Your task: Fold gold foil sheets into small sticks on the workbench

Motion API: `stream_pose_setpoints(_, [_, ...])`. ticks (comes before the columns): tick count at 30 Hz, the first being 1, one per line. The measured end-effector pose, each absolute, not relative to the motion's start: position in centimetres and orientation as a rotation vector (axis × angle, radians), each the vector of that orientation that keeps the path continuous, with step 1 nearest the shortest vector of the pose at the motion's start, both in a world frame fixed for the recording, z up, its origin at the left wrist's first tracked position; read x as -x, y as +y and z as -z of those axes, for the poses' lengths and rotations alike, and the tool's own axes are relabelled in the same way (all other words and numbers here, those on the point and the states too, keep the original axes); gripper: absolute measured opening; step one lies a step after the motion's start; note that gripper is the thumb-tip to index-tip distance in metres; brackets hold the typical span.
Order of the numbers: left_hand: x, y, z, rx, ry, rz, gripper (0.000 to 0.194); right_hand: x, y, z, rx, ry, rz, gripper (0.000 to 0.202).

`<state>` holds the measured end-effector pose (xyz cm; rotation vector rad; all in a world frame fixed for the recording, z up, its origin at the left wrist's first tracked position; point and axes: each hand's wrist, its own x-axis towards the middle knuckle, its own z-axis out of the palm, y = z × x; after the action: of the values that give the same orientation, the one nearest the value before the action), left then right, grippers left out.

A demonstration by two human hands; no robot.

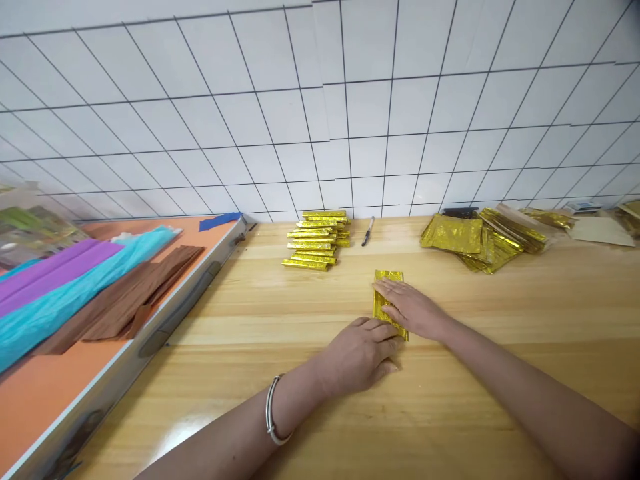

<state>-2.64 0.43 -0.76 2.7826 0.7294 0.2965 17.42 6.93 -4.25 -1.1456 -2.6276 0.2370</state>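
Observation:
On the wooden table lies a narrow strip of shiny gold foil [389, 276], its long sides running away from me. My right hand [415, 311] rests flat over its middle and right side, fingers stretched out to the left. At the near end, my left hand [364, 353] touches the foil with bent fingertips, and its thumb stays apart from them on the table side. Both hands hide part of the strip. A silver bangle [270, 410] circles my left wrist. Farther back sits a stack of folded gold foil strips [313, 243].
A pen [369, 231] lies right of the stack. Flat gold foil sheets [453, 235] are heaped at the back right, near a pale card [601, 231]. At left, an orange board [60, 400] with a raised edge bears brown, turquoise and purple crepe paper [65, 270]. A tiled wall stands behind.

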Motion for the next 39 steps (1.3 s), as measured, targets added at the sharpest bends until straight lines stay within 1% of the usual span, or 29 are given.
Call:
stream_pose_setpoints(4, [2.6, 0.3, 0.1, -2.770, 0.753, -0.271, 0.039, -17.0, 6.4, 4.3, 1.187, -2.655, -0.118, 0.050])
stream_pose_setpoints(10, [2.4, 0.0, 0.2, -2.757, 0.762, -0.247, 0.041, -16.6, 5.9, 4.3, 1.257, -2.661, 0.164, 0.048])
stream_pose_setpoints(16, [2.3, 0.0, -0.1, -2.739, 0.757, -0.225, 0.040, -17.2, 8.5, 4.2, 1.355, -2.644, 0.316, 0.048])
stream_pose_setpoints(20, [2.4, 0.0, -0.1, -2.735, 0.768, -0.223, 0.040, -17.9, 11.2, 3.9, 1.423, -2.600, 0.319, 0.047])
stream_pose_setpoints(23, [2.4, 0.0, -0.1, -2.734, 0.779, -0.233, 0.043, -18.6, 11.4, 2.9, 1.436, -2.585, 0.316, 0.047])
stream_pose_setpoints(27, [2.5, 0.2, 0.1, -2.734, 0.750, -0.264, 0.043, -19.5, 7.5, 2.0, 1.333, -2.654, 0.270, 0.043])
stream_pose_setpoints(30, [2.6, 0.6, 0.3, -2.734, 0.710, -0.300, 0.042, -20.1, 3.1, 2.4, 1.133, -2.750, 0.116, 0.039])
stream_pose_setpoints(32, [2.6, 0.8, 0.5, -2.734, 0.698, -0.328, 0.042, -20.4, 1.1, 3.0, 1.115, -2.738, 0.072, 0.042])
stream_pose_setpoints(35, [2.7, 0.9, 1.0, -2.756, 0.686, -0.353, 0.040, -20.9, 0.2, 3.7, 1.143, -2.728, 0.024, 0.047])
stream_pose_setpoints(39, [3.2, 1.3, 1.5, -2.855, 0.639, -0.383, 0.035, -21.4, 0.9, 3.7, 1.052, -2.718, -0.110, 0.049])
